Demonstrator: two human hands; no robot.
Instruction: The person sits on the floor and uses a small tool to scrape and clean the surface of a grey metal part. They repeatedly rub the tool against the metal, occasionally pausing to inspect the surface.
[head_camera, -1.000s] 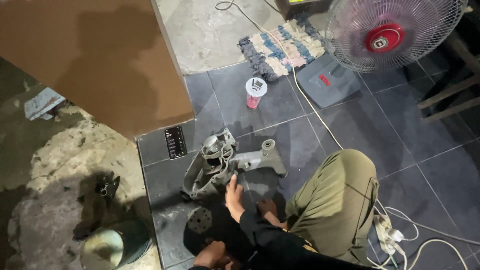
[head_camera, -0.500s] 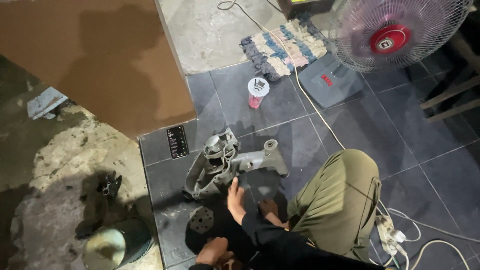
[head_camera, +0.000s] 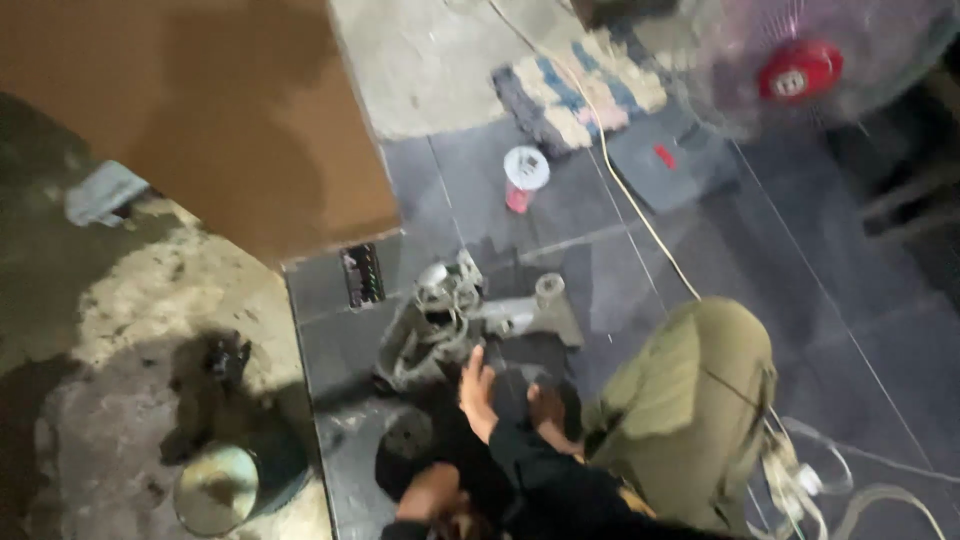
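A grey metal machine part (head_camera: 470, 320) with a round housing and a long arm lies on the dark floor tiles. My right hand (head_camera: 478, 395) reaches out of a black sleeve, fingers stretched, and touches the part's near side. Low in the picture, my left hand (head_camera: 430, 492) rests by a dark round disc (head_camera: 405, 440); blur hides its fingers. My bare foot (head_camera: 548, 410) and my bent knee in olive trousers (head_camera: 690, 400) are just right of the hands.
A brown board (head_camera: 200, 110) lies at the upper left. A round metal tin (head_camera: 215, 488) and a small dark part (head_camera: 225, 360) sit on rough concrete at the left. Behind are a red-and-white cup (head_camera: 523, 178), a striped mat (head_camera: 580, 95), a fan (head_camera: 800, 70) and a white cable (head_camera: 640, 220).
The view has swung a little and gone blurry. My right hand stays at the grey part and my left hand stays low by the dark disc.
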